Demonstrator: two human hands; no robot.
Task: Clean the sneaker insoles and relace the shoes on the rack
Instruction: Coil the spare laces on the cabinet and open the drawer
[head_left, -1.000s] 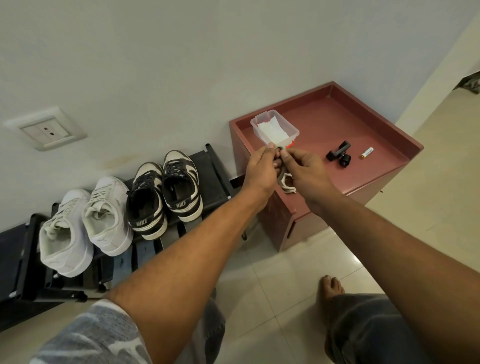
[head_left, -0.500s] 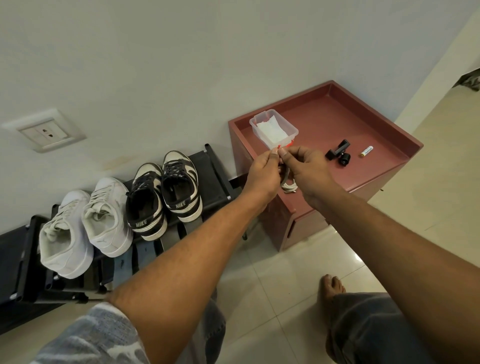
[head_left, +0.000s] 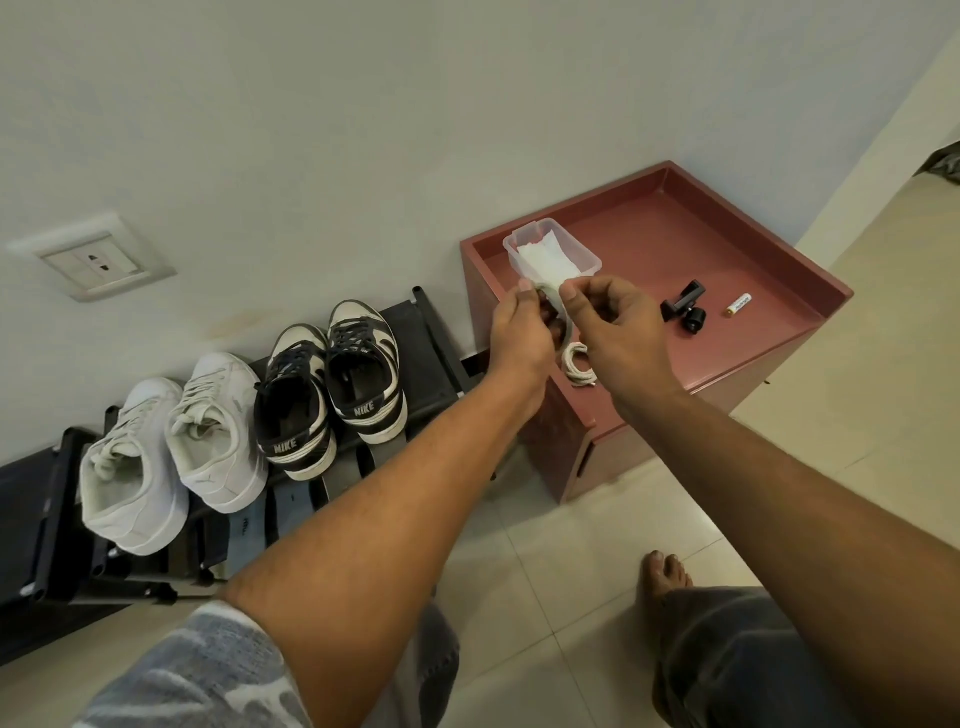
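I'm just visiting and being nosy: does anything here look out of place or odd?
Nothing looks spilled or broken. Two strays lie on the red cabinet: a loose battery and a small black clip, unrelated to shoe care. A coiled white lace sits near its front edge, partly behind the right hand.
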